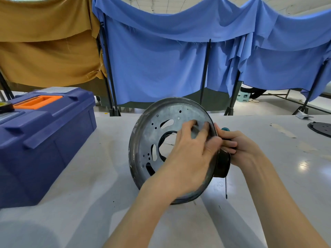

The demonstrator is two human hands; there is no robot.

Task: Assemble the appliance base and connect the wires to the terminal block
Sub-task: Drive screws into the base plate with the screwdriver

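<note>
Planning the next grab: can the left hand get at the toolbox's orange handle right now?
Probably not yet: the left hand holds the tilted metal base on edge. Nothing stands between it and the orange handle, so once freed it likely could.

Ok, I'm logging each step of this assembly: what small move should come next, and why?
Probably swing the screwdriver up so its tip meets the dark fitting on the rim. The right hand grips it with the shaft pointing downward, away from that fitting, while the left hand steadies the metal base plate on edge.
</note>
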